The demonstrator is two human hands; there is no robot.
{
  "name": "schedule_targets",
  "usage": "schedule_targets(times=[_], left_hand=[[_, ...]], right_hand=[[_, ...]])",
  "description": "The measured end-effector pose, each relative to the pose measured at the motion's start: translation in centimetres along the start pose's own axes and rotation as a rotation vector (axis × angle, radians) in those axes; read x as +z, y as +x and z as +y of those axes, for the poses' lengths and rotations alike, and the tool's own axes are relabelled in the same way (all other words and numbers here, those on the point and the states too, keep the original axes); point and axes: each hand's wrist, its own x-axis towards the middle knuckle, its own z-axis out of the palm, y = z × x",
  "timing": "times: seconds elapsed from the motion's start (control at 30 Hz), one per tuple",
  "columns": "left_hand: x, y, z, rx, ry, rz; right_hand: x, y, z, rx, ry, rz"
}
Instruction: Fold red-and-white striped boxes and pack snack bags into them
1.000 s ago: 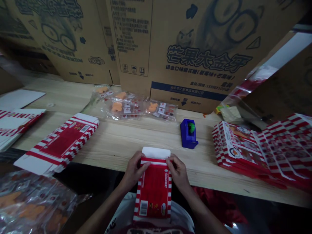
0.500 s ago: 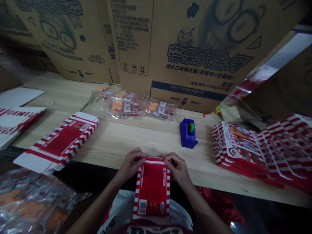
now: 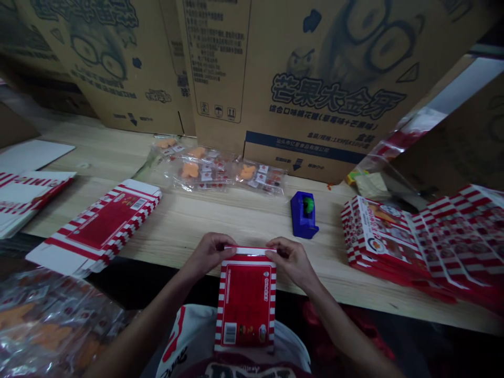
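Observation:
Between my hands is a red carton [image 3: 247, 299] with striped red and white sides, its barcode end towards my body. My left hand [image 3: 210, 255] pinches the left corner of its far end flap, and my right hand [image 3: 292, 261] pinches the right corner. The flap stands partly lifted, with a thin dark gap below it. The carton's near end rests against my clothing at the table's front edge. Beyond my right hand stands a blue tape dispenser [image 3: 304, 215] with a green roll.
Flat striped cartons [image 3: 106, 223] lie stacked at left, above a heap of clear candy packets [image 3: 43, 325]. More candy packets [image 3: 208, 170] lie before large cardboard boxes [image 3: 307, 126]. At right sit filled-out striped boxes [image 3: 394, 231] in a row.
Both hands have moved slightly up and away from me at the carton's far end. The flap there has lifted, showing more white and a gap. The view has shifted a little.

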Motion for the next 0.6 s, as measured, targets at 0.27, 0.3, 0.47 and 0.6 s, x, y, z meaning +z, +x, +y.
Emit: schedule_targets(times=[0.27, 0.3, 0.47, 0.6], left_hand=[[-0.1, 0.4, -0.1, 0.015, -0.091, -0.077], [0.0, 0.3, -0.3, 0.043, -0.081, -0.083], [1.0, -0.7, -1.8, 0.081, -0.205, -0.082], [2.4, -1.2, -2.8, 0.052, -0.246, 0.030]], right_hand=[[-0.1, -0.3, -0.5, -0.031, 0.077, -0.033], [-0.1, -0.6, -0.3, -0.048, 0.087, -0.026], [0.4, -2.1, 1.1, -0.109, 0.153, 0.071], [1.9, -3.3, 2.2, -0.129, 0.174, 0.176]])
